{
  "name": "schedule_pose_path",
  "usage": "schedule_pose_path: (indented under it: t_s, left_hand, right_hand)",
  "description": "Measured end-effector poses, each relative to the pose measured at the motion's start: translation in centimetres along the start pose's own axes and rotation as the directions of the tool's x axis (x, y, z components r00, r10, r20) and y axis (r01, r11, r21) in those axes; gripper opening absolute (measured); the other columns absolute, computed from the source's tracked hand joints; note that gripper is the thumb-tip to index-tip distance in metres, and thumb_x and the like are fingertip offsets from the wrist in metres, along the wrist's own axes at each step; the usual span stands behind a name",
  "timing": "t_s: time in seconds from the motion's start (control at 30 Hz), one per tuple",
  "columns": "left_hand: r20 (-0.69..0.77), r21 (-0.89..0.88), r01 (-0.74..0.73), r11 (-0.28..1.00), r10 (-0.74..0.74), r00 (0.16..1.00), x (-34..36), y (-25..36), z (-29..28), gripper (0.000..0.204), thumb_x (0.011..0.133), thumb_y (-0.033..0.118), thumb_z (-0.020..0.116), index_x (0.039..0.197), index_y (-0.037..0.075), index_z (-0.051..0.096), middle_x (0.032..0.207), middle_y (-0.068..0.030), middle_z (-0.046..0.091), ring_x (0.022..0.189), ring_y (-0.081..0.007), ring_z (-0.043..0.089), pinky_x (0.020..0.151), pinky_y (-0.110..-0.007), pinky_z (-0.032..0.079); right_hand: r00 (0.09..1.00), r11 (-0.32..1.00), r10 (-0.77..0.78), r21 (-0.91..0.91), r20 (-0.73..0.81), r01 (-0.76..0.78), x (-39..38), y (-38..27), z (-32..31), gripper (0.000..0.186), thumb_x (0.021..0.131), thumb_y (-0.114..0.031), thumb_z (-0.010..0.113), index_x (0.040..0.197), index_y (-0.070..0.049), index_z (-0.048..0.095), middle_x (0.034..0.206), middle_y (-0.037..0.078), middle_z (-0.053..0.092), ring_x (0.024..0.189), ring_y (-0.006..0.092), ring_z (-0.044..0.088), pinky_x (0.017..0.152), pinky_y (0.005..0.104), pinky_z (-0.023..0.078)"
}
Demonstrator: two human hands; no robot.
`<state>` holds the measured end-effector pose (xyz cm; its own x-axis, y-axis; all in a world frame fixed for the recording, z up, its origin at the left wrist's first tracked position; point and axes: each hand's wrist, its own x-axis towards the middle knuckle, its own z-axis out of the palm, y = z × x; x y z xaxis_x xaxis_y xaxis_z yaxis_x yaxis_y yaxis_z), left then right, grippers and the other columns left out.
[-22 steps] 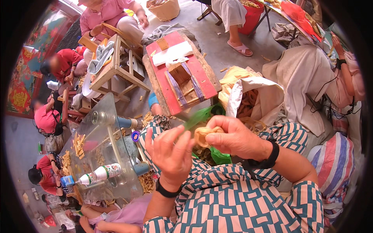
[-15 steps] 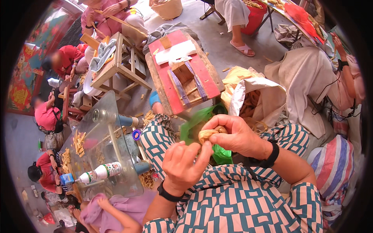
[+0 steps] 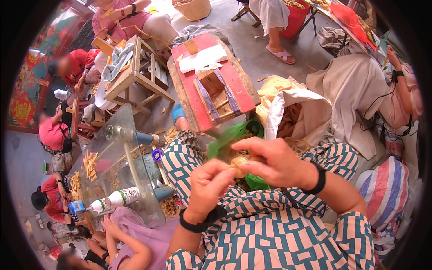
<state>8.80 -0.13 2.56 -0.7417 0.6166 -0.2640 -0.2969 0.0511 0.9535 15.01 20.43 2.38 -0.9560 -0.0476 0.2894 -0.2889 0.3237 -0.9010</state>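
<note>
Over my lap, both hands meet at a small, pale-yellow bundle of folded strip [image 3: 240, 163], somewhat blurred. My left hand [image 3: 208, 186] pinches its near-left side between thumb and fingertips. On the other side, my right hand [image 3: 280, 164] grips it with the thumb, while its index finger arches above. A green plastic bag [image 3: 223, 145] lies just behind the bundle, between my knees, with similar yellowish pieces inside. Beyond it stands a red board [image 3: 186, 83] on a wooden bench, carrying a small wooden trough [image 3: 211, 83] with purple straps and a white folded cloth [image 3: 202, 58].
A white-lined sack [image 3: 275, 114] of tan strips sits ahead on the right. To the left is a glass table [image 3: 112, 162] with a white bottle [image 3: 123, 196] and tan sticks [image 3: 90, 165]. A striped bag [image 3: 384, 193] is at far right. Several people sit around.
My left fingers have closed in on the bundle, and my right index finger has lifted off it. At lower left, a person in lilac has shifted, their arm now lower.
</note>
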Motion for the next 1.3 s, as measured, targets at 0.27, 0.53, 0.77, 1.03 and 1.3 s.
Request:
schedule_pose_path:
  t_s: [0.27, 0.53, 0.77, 1.03, 1.3]
  left_hand:
    - [-0.048, -0.119, -0.053, 0.992, 0.047, 0.998, 0.8, -1.1, -2.1, 0.017, 0.101, 0.013, 0.060, 0.096, -0.002, 0.065, 0.070, -0.0063, 0.064, 0.055, -0.0096, 0.058, 0.053, -0.021, 0.048]
    - [0.093, 0.687, -0.462, 0.561, 0.563, 0.821, 1.6, -0.2, -2.8, 0.023, 0.091, 0.014, 0.071, 0.111, 0.002, 0.070, 0.093, -0.0101, 0.069, 0.076, -0.0231, 0.065, 0.068, -0.033, 0.052]
    - [0.491, 0.679, -0.640, 0.359, 0.426, 0.760, 3.0, -1.6, 0.3, 0.022, 0.082, 0.012, 0.073, 0.101, 0.006, 0.065, 0.088, -0.0081, 0.064, 0.079, -0.0275, 0.063, 0.066, -0.039, 0.049]
    - [0.498, 0.711, -0.608, 0.353, 0.358, 0.790, 1.3, -1.3, 0.0, 0.014, 0.082, 0.009, 0.070, 0.095, 0.006, 0.067, 0.074, -0.0051, 0.055, 0.070, -0.0242, 0.057, 0.058, -0.035, 0.047]
    - [0.022, 0.633, -0.321, 0.704, 0.398, 0.917, 11.9, 0.9, -4.0, 0.012, 0.094, 0.005, 0.062, 0.100, 0.000, 0.071, 0.074, -0.0102, 0.061, 0.063, -0.0223, 0.061, 0.061, -0.033, 0.047]
  right_hand:
    - [0.994, 0.964, -0.032, -0.259, 0.107, 0.059, -1.7, 1.2, -2.6, 0.013, 0.092, -0.016, 0.070, 0.097, -0.005, 0.065, 0.069, 0.013, 0.062, 0.059, 0.0282, 0.064, 0.053, 0.0364, 0.048]
    - [0.902, 0.492, -0.353, -0.771, 0.249, 0.405, -1.6, 1.8, -2.8, 0.010, 0.079, -0.012, 0.066, 0.086, -0.006, 0.061, 0.062, 0.000, 0.048, 0.054, 0.0142, 0.055, 0.045, 0.0293, 0.041]
    - [0.828, 0.443, -0.412, -0.710, 0.381, 0.548, -1.6, 1.7, -1.9, 0.012, 0.080, -0.014, 0.063, 0.087, -0.004, 0.061, 0.059, -0.002, 0.045, 0.052, 0.0109, 0.051, 0.043, 0.0260, 0.037]
    - [0.885, 0.895, -0.039, -0.378, 0.464, 0.237, -3.7, 2.5, -3.6, 0.010, 0.082, -0.009, 0.062, 0.090, -0.008, 0.057, 0.065, 0.004, 0.056, 0.060, 0.0216, 0.065, 0.045, 0.0356, 0.049]
    - [0.967, 0.728, -0.254, -0.652, 0.029, 0.211, 8.2, 9.2, -5.9, 0.011, 0.083, -0.003, 0.059, 0.093, -0.007, 0.057, 0.078, 0.010, 0.056, 0.072, 0.0314, 0.064, 0.058, 0.0402, 0.052]
